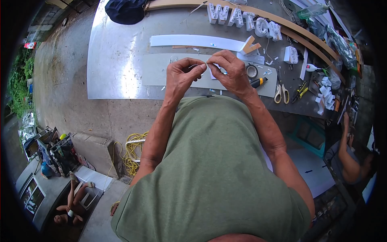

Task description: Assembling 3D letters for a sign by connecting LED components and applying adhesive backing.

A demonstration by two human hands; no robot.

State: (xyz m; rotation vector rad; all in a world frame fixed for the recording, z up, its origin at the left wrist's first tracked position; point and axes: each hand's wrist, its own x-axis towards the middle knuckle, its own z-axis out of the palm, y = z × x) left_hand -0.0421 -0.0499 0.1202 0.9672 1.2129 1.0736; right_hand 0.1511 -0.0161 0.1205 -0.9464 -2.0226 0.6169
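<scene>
Pinching a thin white wire [194, 65] between thumb and forefinger, the left hand [182, 74] is closed on its end, while the right hand [231, 72] grips the other end together with a small white strip [212, 72]; the fingertips of both nearly meet above the bench [117, 72], at about 12 o'clock from the person's green shirt [213, 173]. Directly under the hands lies a long pale grey panel [157, 70], and beyond it, toward 12 o'clock, a long white strip [193, 40] ending at a tan wooden letter piece [250, 46]. Just beside the right hand, at 3 o'clock, sit a roll of tape [252, 71] and a yellow-and-black cutter [259, 82]. Further out at 3 o'clock lie cream-handled scissors [281, 93] and yellow-handled pliers [300, 90]. At 1 o'clock stands a row of white block letters [244, 21] along a curved wooden strip [298, 28]. A dark cap [125, 10] rests at 11 o'clock on the bench's far edge. Below the bench, at 8 o'clock, a coil of yellow cord [133, 151] lies on the concrete floor [60, 80]. Another person's arm [347, 157] shows at 4 o'clock.
</scene>
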